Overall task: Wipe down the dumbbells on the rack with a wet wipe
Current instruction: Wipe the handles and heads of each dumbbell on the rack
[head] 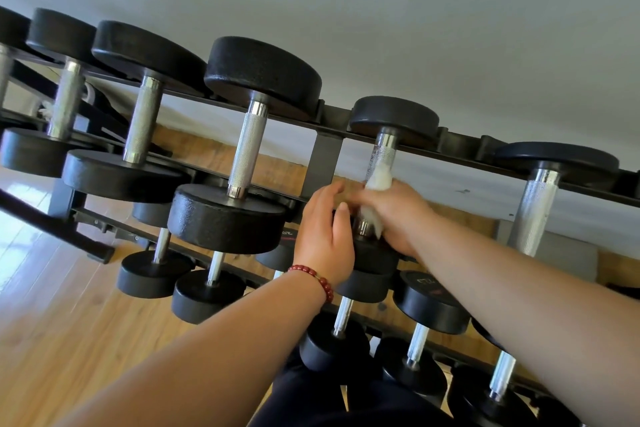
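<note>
Grey wall (381, 10) behind, wood floor (69, 305) below; black two-tier rack (325, 152) running slantwise across the view.

Upper tier: row of black round-headed dumbbells with knurled steel handles; dumbbell under treatment (394, 116) near the rack's middle upright, between a larger dumbbell (247, 149) on one side and another (540, 204) toward the rack's right end.

Wet wipe (380, 177): white, bunched around that dumbbell's handle.

Right hand (398, 215): fingers curled round wipe and handle together, gripping.

Left hand (323, 236): fingers straight and close together, laid against the same dumbbell's near head; red bead bracelet (313, 276) at the wrist.

Lower tier: smaller dumbbells (417, 340) along the front rail, partly hidden by both forearms.
</note>
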{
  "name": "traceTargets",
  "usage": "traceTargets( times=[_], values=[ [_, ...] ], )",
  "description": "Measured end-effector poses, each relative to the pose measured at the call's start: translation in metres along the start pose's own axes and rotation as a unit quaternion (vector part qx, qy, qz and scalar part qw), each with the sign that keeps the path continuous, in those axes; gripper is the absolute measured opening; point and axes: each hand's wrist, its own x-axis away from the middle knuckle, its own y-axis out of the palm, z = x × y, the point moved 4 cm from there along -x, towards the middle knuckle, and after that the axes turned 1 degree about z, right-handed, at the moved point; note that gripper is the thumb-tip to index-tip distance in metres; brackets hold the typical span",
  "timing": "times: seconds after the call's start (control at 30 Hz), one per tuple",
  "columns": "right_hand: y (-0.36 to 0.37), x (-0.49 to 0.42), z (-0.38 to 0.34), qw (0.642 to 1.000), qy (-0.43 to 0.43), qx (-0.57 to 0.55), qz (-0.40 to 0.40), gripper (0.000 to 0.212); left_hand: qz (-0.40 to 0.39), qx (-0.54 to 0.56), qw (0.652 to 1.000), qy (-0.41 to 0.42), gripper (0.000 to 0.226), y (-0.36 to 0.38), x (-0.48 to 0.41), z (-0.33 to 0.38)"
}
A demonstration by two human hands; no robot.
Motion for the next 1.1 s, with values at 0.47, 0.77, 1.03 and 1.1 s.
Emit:
traceTargets(
  times=[0.47,0.77,1.03,1.1],
  values=[
    [0.0,0.007,0.003,0.991,0.003,0.136,-0.008,0.041,0.002,-0.003,1.0,-0.009,0.042,0.001,0.002,0.001],
    [-0.009,0.028,0.005,0.995,-0.056,-0.034,-0.069,0.049,-0.017,0.037,0.999,-0.021,0.054,0.0,0.002,0.003],
    [-0.009,0.034,0.007,0.978,-0.138,0.047,0.15,0.047,-0.08,0.039,0.996,-0.019,0.025,-0.014,-0.009,0.011],
    [-0.006,0.034,0.009,0.975,-0.135,0.034,0.174,0.036,-0.105,0.015,0.994,-0.009,0.025,-0.018,-0.018,0.016]
  ],
)
